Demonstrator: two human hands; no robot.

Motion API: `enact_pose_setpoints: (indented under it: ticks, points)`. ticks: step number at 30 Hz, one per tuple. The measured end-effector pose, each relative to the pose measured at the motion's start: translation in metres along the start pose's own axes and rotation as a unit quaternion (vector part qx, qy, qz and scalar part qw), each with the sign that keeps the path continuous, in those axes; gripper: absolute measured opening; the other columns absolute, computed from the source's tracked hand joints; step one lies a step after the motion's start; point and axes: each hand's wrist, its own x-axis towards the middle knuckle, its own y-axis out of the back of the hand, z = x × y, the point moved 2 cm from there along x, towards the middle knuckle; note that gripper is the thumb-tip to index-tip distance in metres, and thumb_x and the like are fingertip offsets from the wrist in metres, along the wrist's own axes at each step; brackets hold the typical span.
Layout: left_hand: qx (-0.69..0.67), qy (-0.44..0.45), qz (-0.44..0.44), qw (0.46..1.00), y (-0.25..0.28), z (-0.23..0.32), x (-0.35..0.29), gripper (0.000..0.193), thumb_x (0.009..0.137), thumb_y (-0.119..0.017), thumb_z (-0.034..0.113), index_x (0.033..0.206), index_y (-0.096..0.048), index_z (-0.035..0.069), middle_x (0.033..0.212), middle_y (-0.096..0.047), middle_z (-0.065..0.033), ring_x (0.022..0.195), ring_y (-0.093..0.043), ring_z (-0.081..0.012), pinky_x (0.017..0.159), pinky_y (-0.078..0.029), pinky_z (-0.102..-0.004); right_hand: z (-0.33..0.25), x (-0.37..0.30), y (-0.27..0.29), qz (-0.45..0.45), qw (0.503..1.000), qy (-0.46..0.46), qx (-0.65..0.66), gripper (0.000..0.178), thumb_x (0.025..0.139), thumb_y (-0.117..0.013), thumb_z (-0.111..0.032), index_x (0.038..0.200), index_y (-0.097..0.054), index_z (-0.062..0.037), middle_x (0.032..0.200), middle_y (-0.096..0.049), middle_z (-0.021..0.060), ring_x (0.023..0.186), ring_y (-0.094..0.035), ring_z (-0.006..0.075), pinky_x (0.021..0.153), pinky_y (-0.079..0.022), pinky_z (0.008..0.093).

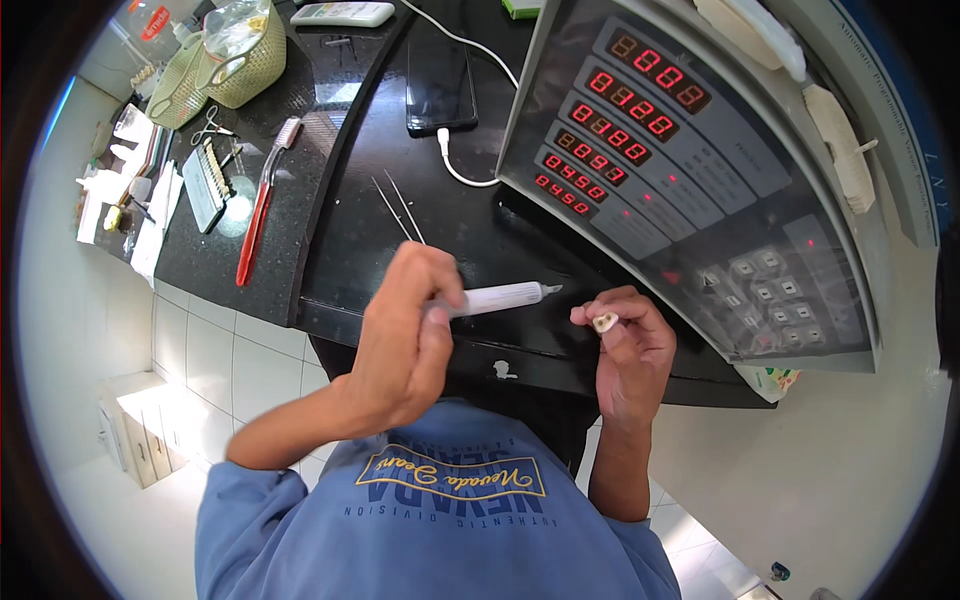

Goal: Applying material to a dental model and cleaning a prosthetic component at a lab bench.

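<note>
My left hand is closed around a white syringe-like tube. The tube's narrow, translucent tip points right, toward my other hand. Pinched in the fingertips of my right hand is a small, whitish, tooth-shaped dental piece. The tube's tip and this piece are a short way apart. Two thin metal prongs, like those of tweezers, stick out beyond my left hand. Their other end is hidden by that hand, so I cannot tell whether they are held or lie on the black table.
A grey machine with red number displays and a keypad stands at the right. Behind my hands lies a phone with a white cable. Leftward are a red-handled brush, a shade guide, scissors and a woven basket.
</note>
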Motion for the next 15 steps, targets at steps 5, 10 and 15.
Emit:
enact_pose_setpoints:
  ticks: [5, 10, 15]
  points:
    - [-0.269, 0.177, 0.156, 0.934, -0.009, -0.004, -0.003, 0.015, 0.094, -0.056, 0.012, 0.091, -0.044, 0.006, 0.090, -0.044, -0.0033, 0.075, -0.039, -0.0058, 0.064, -0.035, -0.0207, 0.002, 0.000, 0.003, -0.007, 1.000, -0.008, 0.001, 0.012, 0.084, -0.058, 0.004, 0.095, -0.063, 0.0034, 0.096, -0.061, 0.0131, 0.090, -0.065, 0.0212, 0.082, -0.050, 0.0308]
    - [-0.215, 0.120, 0.178, 0.953, -0.001, -0.003, -0.004, 0.018, 0.091, -0.063, 0.010, 0.088, -0.046, 0.005, 0.087, -0.046, -0.0027, 0.071, -0.041, -0.0068, 0.061, -0.036, -0.0213, -0.006, 0.001, -0.004, 0.026, 0.998, -0.054, -0.003, 0.012, 0.085, -0.058, 0.003, 0.096, -0.063, 0.0036, 0.098, -0.063, 0.0140, 0.087, -0.066, 0.0194, 0.073, -0.053, 0.0274]
    - [0.090, 0.084, 0.037, 0.992, 0.013, -0.007, 0.004, 0.013, 0.080, -0.069, 0.001, 0.086, -0.057, 0.001, 0.085, -0.053, -0.0078, 0.070, -0.052, -0.0154, 0.063, -0.043, -0.0278, -0.009, 0.000, 0.005, 0.037, 0.997, -0.028, -0.055, 0.011, 0.085, -0.059, 0.001, 0.094, -0.064, 0.0036, 0.099, -0.063, 0.0142, 0.084, -0.066, 0.0179, 0.067, -0.053, 0.0255]
